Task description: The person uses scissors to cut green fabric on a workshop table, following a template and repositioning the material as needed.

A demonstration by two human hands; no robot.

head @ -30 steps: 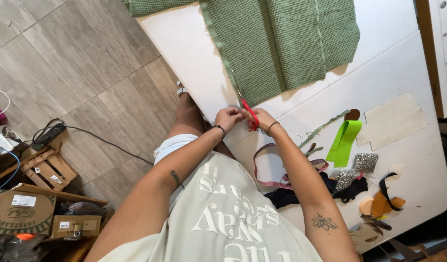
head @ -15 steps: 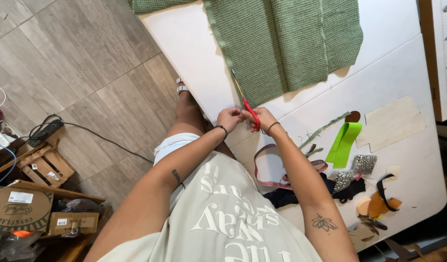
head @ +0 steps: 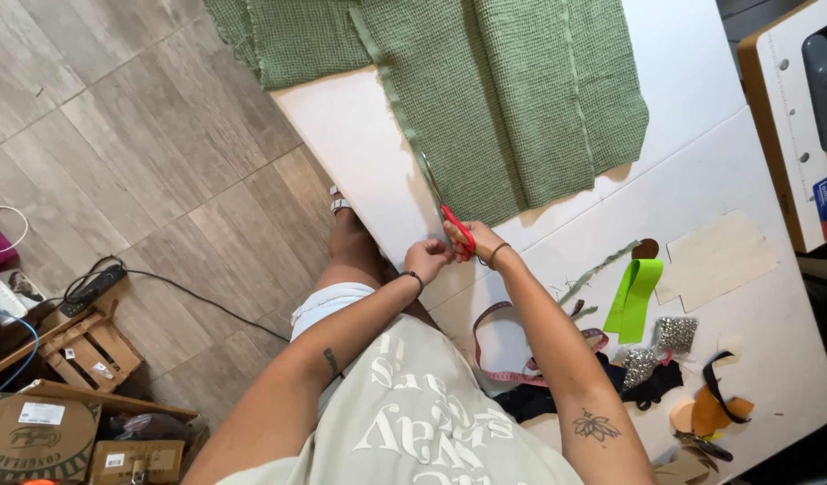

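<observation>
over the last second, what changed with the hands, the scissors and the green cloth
Very little. The right hand keeps the red-handled scissors at the near edge of the green cloth, and the left hand stays close beside it, perhaps a touch nearer. The cloth, measuring tape and scraps lie unchanged on the white table.

1. Both arms stretch forward, bare, hands close together.
2. The right hand (head: 479,241) is curled closed, a band at its wrist, a tattoo on the forearm.
3. The left hand (head: 427,260) is loosely curled, wrist banded.
</observation>
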